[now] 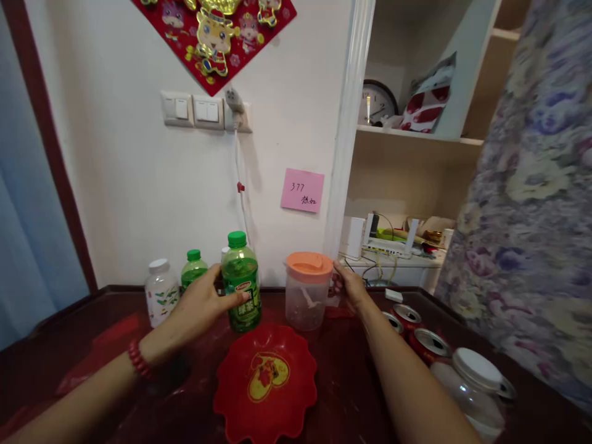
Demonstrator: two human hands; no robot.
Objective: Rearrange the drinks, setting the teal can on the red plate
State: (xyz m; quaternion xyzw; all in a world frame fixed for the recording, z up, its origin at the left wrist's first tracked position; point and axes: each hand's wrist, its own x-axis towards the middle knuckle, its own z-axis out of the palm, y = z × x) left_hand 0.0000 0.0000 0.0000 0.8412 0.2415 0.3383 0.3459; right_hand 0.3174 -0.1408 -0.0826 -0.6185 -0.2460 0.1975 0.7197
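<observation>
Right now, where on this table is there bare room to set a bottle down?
Bare table lies front left, between the white bottle and the left forearm. A narrower strip runs between the red plate and the right forearm. Crowded: the back row, where the left hand grips the green bottle and the right hand holds the pitcher, and the right side with cans and jar.

Red plate [266, 382] at desk [92, 364] centre; white bottle [160, 291] and small green bottle [193, 268] at rear left; cans [416, 330] and jar [476, 385] at right; pink note [302, 190] fixed on wall; clock [377, 103] shelved.
</observation>
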